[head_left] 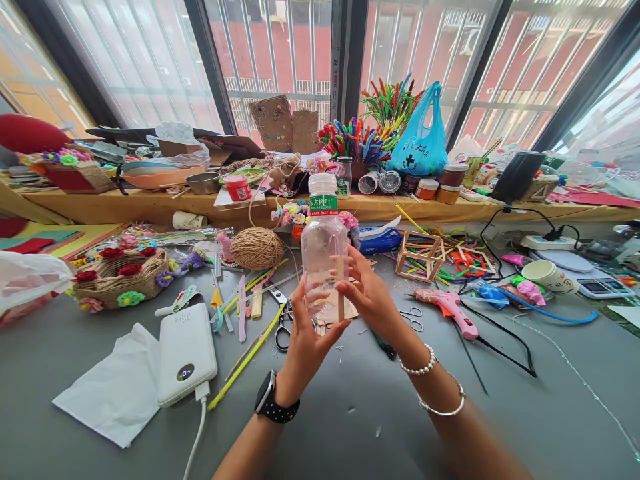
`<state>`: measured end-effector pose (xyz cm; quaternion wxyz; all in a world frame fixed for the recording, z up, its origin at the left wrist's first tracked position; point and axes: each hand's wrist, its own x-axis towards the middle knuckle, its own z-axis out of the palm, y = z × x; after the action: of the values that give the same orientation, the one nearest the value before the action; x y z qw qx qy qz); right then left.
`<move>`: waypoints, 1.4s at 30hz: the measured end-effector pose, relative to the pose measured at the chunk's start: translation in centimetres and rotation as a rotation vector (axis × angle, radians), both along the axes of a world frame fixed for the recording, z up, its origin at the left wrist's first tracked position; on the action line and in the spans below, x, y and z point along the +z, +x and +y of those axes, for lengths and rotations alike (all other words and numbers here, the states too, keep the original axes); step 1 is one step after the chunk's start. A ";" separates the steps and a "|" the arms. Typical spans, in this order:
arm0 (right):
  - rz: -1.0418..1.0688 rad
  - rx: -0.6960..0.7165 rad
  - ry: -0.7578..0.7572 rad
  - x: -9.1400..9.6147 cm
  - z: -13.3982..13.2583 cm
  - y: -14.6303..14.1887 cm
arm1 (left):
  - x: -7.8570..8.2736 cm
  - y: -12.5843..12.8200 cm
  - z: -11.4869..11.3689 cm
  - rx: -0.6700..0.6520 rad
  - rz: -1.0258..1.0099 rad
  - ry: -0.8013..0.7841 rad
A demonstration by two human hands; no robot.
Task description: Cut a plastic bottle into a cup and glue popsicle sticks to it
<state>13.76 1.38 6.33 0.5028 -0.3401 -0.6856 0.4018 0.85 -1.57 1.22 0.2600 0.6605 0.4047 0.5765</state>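
Note:
I hold a clear plastic bottle [323,250] with a green label upright above the grey table [350,413]. My left hand [304,337] grips its lower part from below, a black watch on that wrist. My right hand [369,290] presses a thin wooden stick [341,287] upright against the bottle's side with its fingertips; bead and metal bracelets circle that wrist. More flat wooden sticks lie on the table just behind the bottle's base.
Scissors [283,320], a ball of twine [257,248], a white power bank [185,352], a woven basket with flowers [120,277], a pink glue gun [450,307], a stick cube frame [420,255] and a paper cup [549,275] crowd the table. The sill holds jars and pipe cleaners.

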 end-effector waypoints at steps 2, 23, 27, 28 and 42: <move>0.013 0.005 0.003 -0.1 0.1 0.0 | 0.1 0.0 -0.1 -0.001 0.007 -0.012; -0.012 -0.021 0.001 -0.2 0.2 0.1 | -0.2 0.1 -0.1 0.005 0.003 -0.023; -0.015 -0.015 -0.003 -0.2 0.2 0.2 | -0.3 0.1 -0.1 0.007 0.019 -0.028; -0.016 -0.012 -0.004 -0.2 0.2 0.2 | -0.3 0.1 -0.1 0.005 0.020 -0.029; -0.030 -0.089 -0.042 0.1 -0.1 0.0 | -0.2 0.5 -0.1 -0.087 -0.204 -0.172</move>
<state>13.78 1.27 6.42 0.5026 -0.3865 -0.6688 0.3882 1.38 -1.68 1.01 0.3803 0.5907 0.3950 0.5920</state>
